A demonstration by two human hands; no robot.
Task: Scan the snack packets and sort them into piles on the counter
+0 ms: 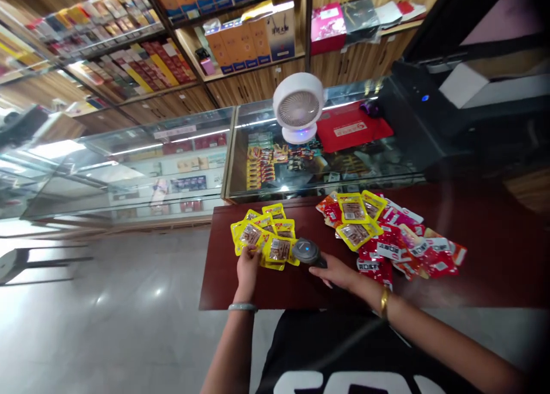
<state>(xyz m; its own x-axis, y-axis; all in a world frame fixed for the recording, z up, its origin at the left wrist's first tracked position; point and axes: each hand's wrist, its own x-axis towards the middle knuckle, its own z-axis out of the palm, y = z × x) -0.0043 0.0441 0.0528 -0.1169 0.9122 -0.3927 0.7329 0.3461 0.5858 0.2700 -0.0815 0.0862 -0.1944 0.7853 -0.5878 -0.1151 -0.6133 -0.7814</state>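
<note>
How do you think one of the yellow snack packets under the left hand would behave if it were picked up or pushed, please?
The yellow snack packets look like flat, thin foil pouches, so one is probably light and floppy. Their glossy faces overlap loosely on the smooth dark red table, so a push from the left hand would likely slide several at once. Being flat, they should not roll.

Table: a dark red-brown top carried everything.
Yellow packets: lay fanned at 9 o'clock.
Scanner: sat at centre, just beside them.
Red and yellow packets: lay heaped at 3 o'clock.
</note>
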